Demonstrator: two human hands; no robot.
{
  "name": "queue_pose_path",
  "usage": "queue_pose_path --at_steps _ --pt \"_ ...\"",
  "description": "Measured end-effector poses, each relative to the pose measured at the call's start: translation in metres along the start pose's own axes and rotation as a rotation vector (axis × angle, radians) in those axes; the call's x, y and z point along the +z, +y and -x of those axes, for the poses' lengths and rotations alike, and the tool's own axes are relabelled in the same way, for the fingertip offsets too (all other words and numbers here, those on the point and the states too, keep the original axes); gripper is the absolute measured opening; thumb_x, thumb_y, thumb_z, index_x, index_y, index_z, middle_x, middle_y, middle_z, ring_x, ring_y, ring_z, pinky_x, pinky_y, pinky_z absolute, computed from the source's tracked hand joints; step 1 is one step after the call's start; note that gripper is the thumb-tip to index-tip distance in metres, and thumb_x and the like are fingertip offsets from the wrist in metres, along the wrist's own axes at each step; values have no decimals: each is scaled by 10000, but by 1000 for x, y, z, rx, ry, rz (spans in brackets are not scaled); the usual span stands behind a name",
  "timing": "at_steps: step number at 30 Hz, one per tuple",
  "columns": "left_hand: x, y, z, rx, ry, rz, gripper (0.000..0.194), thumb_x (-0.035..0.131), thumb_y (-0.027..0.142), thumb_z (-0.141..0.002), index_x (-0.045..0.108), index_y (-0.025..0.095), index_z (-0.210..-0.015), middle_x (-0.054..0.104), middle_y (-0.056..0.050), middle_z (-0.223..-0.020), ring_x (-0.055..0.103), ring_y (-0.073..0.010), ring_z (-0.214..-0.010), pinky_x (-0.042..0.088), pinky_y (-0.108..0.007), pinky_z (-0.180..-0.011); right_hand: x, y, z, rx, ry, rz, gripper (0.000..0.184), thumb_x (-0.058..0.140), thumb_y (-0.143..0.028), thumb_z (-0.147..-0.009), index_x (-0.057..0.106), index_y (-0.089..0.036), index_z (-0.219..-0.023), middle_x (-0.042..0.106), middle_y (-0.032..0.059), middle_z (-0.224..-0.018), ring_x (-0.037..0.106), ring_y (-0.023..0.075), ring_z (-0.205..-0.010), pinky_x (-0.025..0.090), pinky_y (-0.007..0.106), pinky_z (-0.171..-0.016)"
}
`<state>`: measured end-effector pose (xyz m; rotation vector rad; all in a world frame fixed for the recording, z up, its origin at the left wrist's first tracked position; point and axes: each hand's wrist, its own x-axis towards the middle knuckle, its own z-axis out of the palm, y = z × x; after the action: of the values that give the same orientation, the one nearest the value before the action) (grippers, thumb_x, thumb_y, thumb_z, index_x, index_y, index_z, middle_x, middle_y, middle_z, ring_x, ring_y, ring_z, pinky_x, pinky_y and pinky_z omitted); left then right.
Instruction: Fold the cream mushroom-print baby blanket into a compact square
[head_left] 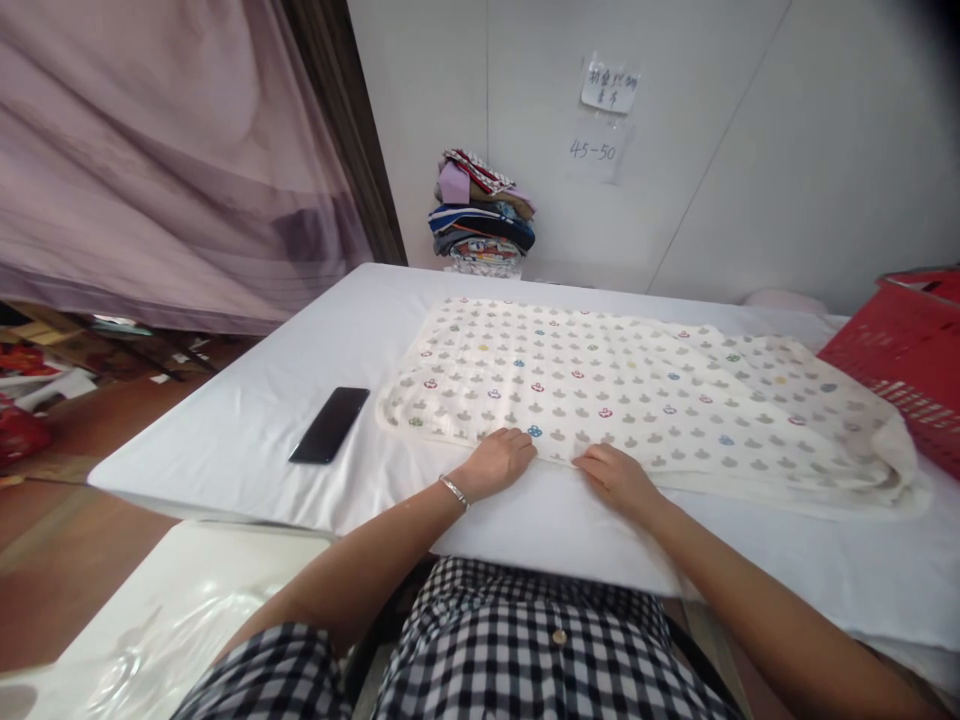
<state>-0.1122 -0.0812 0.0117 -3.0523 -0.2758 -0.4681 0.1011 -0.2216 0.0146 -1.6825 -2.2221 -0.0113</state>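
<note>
A cream cloth (600, 390) printed with small grey and coloured shapes lies spread flat on the white table (247, 420). My left hand (496, 462) rests at the cloth's near edge, fingers curled onto the hem. Close to it on the right, my right hand (616, 478) is at the same edge, fingers bent and pinching the fabric. A silver bracelet sits on my left wrist. The cloth's right end is bunched into loose folds.
A black phone (331, 424) lies on the table left of the cloth. A stack of folded clothes (482, 215) stands at the far edge by the wall. A red basket (907, 350) sits at the right. A purple curtain (165, 150) hangs at the left.
</note>
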Motion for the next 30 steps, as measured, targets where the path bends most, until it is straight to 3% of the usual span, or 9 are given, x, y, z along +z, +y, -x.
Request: queue_pose_path --at_steps 6,11,16,20,25,30 --pt "-4 4 6 7 -3 -3 215 387 139 -914 553 165 -779 570 -36 -813 499 -161 -770 405 -302 -701 -1 -2 3 -6 -4 6 288 379 -146 -915 645 -198 -1014 596 65 -851 517 173 -779 422 285 -662" --pt "-10 0 11 2 -31 67 181 424 250 -927 585 181 -883 584 -34 -873 517 -167 -837 414 -308 -725 -2 -7 3 12 -25 0 276 379 -206 -934 628 -204 -1054 572 66 -855 511 175 -780 416 290 -667" --pt "-10 -3 18 -24 -13 74 245 336 206 -949 580 181 -935 573 -40 -871 522 -160 -850 418 -299 -736 3 -10 7 8 0 33 271 373 -196 -933 630 -196 -1021 558 62 -832 499 169 -756 402 293 -654" --pt "-8 -2 17 -33 -25 59 232 336 182 -936 567 175 -907 562 -43 -851 519 -158 -822 423 -297 -725 3 -13 4 8 18 31 267 367 -222 -941 620 -190 -1022 555 62 -833 499 164 -754 410 296 -660" --pt "-12 -5 17 -25 -42 88 110 463 227 -883 552 179 -840 571 -40 -863 520 -166 -823 432 -297 -709 4 -24 -8 -14 16 -26 280 353 -213 -942 629 -208 -996 551 58 -826 507 164 -756 422 299 -664" --pt "-21 -11 30 -73 -44 89 187 466 306 -896 544 176 -788 575 -44 -859 518 -161 -803 441 -296 -736 12 -22 -6 -13 28 -64 279 359 -228 -941 637 -202 -931 551 66 -826 509 167 -740 432 308 -656"
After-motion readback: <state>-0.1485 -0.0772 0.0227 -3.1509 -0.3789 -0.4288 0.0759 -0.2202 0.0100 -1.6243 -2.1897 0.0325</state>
